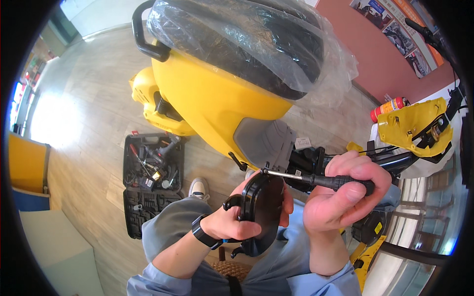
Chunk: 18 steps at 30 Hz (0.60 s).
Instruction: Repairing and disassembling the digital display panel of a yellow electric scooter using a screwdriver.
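Note:
My left hand (237, 222) grips a glossy black oval part (264, 212) with small hooked brackets on its edge, held upright below the grey footboard (261, 140). My right hand (353, 190) is closed round the black handle of a screwdriver (321, 180). Its steel shaft points left, and the tip is at the top of the black part; whether it sits in a screw is too small to tell. Above both hands stands a yellow vehicle body (197, 98) with a black seat (242, 39) under loose clear plastic and a black grab bar (143, 29).
An open toolbox (153, 172) of tools lies on the floor (84, 172) at left. Yellow housing parts (414, 123), cables and black tubing crowd the right. A red extinguisher (387, 108) stands by the pink wall (340, 19). Yellow and pale blocks (54, 241) line the far left.

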Available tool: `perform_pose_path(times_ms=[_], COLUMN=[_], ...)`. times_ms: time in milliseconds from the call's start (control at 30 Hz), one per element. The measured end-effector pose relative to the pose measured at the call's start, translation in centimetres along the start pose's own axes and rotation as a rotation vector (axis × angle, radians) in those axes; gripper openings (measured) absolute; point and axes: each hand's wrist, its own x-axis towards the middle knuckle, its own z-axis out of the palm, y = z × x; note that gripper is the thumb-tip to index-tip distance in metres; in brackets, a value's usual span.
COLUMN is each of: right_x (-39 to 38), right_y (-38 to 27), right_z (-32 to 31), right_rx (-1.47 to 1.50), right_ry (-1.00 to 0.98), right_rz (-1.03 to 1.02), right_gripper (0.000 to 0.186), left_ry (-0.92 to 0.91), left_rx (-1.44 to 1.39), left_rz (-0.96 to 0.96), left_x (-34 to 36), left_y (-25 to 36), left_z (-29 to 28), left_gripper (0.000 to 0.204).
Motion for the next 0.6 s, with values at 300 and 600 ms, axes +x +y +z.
perform_pose_path(times_ms=[300, 600], right_x=[-0.45, -0.41], right_y=[0.14, 0.44], right_z=[0.18, 0.47], right_rx=[0.022, 0.024], right_ry=[0.071, 0.075], right_rz=[-0.003, -0.021], right_gripper=[0.04, 0.034], left_ry=[0.062, 0.083], left_rx=[0.114, 0.121], left_rz=[0.011, -0.024], left_x=[0.53, -0.27], left_y=[-0.26, 0.47], left_z=[0.67, 1.06], left_gripper=[0.066, 0.071])
